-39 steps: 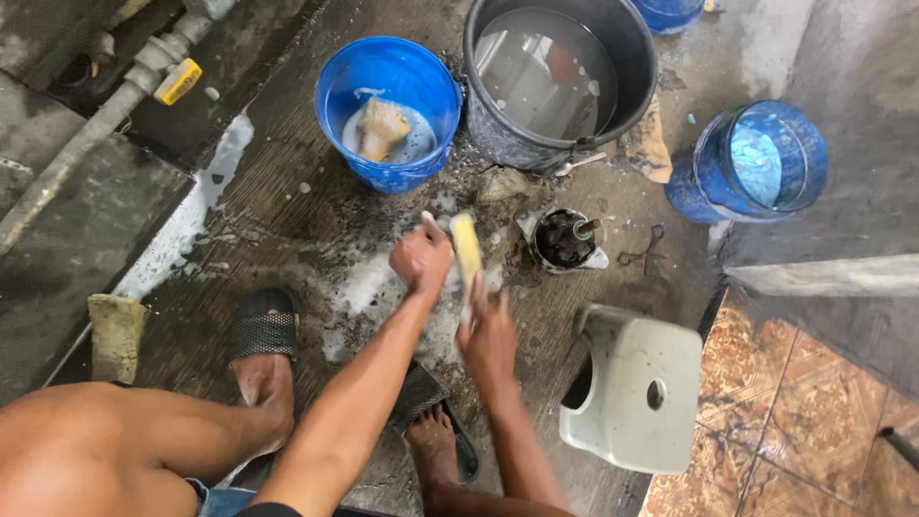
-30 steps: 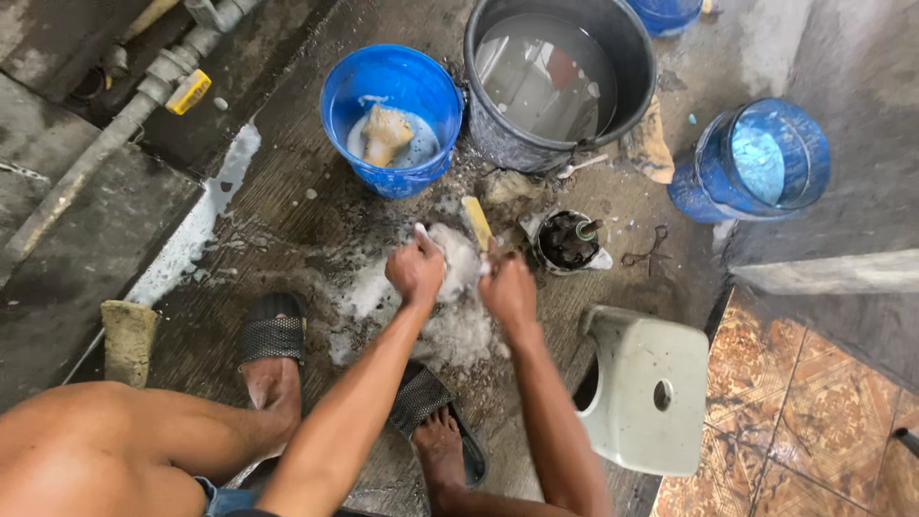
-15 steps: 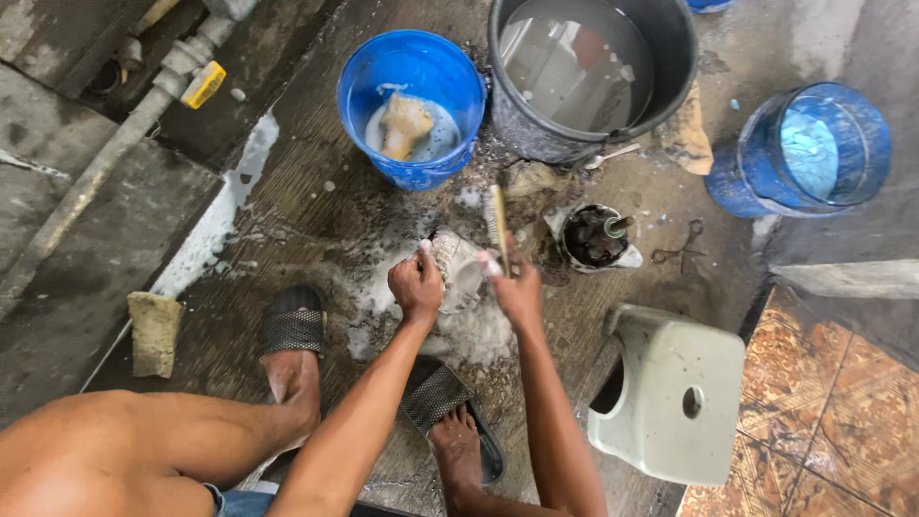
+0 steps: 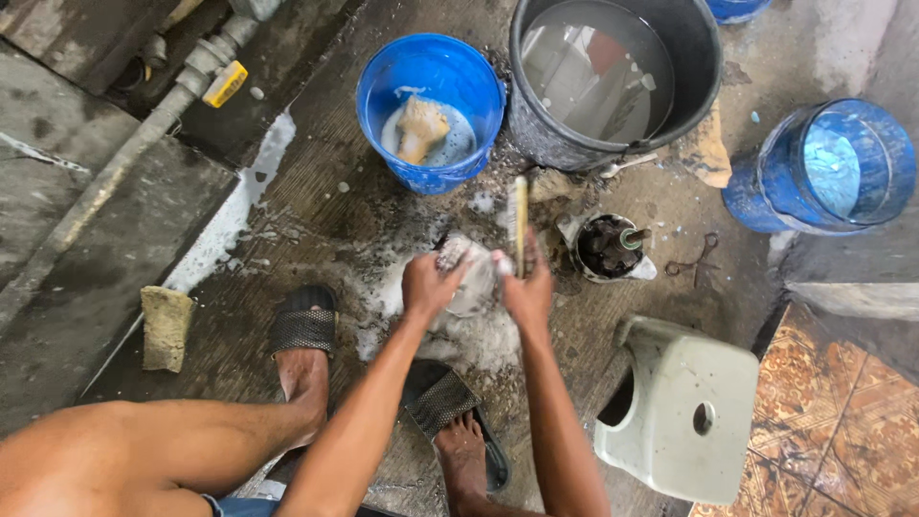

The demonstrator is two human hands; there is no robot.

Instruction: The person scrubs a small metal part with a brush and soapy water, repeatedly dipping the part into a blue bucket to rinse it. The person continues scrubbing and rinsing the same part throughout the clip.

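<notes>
My left hand (image 4: 428,285) grips a soapy, foam-covered object (image 4: 471,273) low over the wet concrete floor. My right hand (image 4: 528,290) holds a yellowish scrub brush (image 4: 521,222) upright, pressed against the right side of that object. White suds (image 4: 479,335) spread on the floor under both hands. What the foamy object is cannot be told.
A small blue bucket (image 4: 373,91) with soapy water and a rag stands ahead, a large dark tub (image 4: 704,48) of water beside it, a blue jug (image 4: 766,196) at right. A small container (image 4: 605,249), a pale plastic stool (image 4: 684,407), a sponge (image 4: 166,327) and pipes (image 4: 144,124) surround me.
Both hands have shifted forward, away from me. The brush went from lying against the object between my hands to standing upright at its right side, and the hands closed in on the foamy object.
</notes>
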